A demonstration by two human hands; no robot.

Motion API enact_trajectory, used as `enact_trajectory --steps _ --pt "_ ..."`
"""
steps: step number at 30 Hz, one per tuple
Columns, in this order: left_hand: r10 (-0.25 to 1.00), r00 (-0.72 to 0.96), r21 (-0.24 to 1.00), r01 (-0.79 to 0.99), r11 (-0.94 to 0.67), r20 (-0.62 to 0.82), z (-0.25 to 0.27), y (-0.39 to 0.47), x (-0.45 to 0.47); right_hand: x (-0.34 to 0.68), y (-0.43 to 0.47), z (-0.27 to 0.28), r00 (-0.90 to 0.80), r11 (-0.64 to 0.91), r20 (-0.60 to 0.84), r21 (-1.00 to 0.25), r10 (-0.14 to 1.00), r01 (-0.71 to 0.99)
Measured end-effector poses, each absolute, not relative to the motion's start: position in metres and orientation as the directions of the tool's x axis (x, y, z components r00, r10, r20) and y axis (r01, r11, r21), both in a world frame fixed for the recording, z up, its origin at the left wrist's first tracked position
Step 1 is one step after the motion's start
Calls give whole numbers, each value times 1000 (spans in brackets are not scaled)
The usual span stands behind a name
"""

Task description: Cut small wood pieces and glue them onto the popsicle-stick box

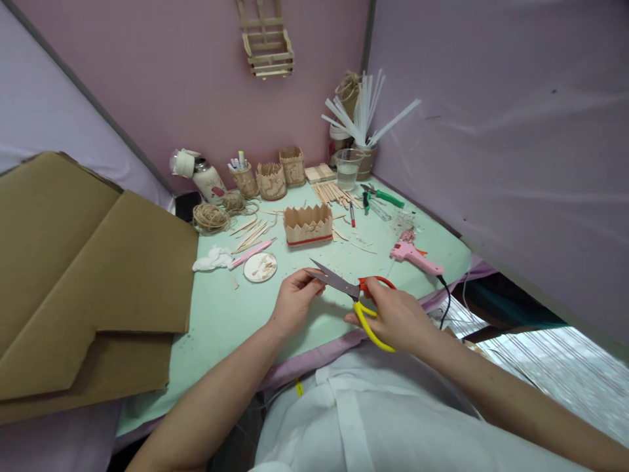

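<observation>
Head view, with the scissors (354, 290) as the centre of my clock face, over the near edge of a pale green table (230, 328). I see two bare hands from afar. My right hand (397, 316), between three and four o'clock, grasps the scissors by their red and yellow handles; the blades point toward ten o'clock and stand slightly parted. My left hand (293, 298), at nine o'clock, has its thumb and forefinger drawn together by the blades; I cannot tell whether anything small is pinched there.

Near eleven o'clock stands a small wooden box (308, 229) with a jagged top edge and a red band round its base. Between nine and ten, a round white dish (251, 271) holds wooden scraps, with a pink pen (253, 253) just beyond. A pink glue gun (417, 257) lies at two o'clock. Farther off, green-handled pliers (390, 198) lie near one, a red-tipped marker (352, 215) at twelve, and a ball of twine (210, 218) at ten. A large folded sheet of cardboard (132, 262) fills the far nine o'clock side.
</observation>
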State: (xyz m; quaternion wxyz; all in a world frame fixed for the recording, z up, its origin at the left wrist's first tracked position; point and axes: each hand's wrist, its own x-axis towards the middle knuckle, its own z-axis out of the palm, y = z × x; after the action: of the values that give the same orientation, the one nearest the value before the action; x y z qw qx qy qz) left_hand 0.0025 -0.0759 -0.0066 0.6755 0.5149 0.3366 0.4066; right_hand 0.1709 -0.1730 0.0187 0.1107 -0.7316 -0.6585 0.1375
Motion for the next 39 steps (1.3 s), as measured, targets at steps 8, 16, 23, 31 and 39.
enact_trajectory --steps 8,16,23,31,39 --pt "881 470 973 -171 155 -58 -10 -75 3 175 -172 19 87 -103 -66 -316 994 943" --pt "892 447 964 -204 172 -64 -7 -76 4 176 -173 21 69 -92 -81 -327 994 941" --pt "881 467 971 -163 176 -81 -4 -77 4 176 -173 20 70 -86 -67 -278 995 957" --pt "888 457 987 -111 118 -55 -4 -76 4 181 -173 21 64 -80 -62 -296 996 952" --pt "894 448 1000 6 9 -10 5 -77 2 186 -174 26 49 -65 -62 -290 997 955"
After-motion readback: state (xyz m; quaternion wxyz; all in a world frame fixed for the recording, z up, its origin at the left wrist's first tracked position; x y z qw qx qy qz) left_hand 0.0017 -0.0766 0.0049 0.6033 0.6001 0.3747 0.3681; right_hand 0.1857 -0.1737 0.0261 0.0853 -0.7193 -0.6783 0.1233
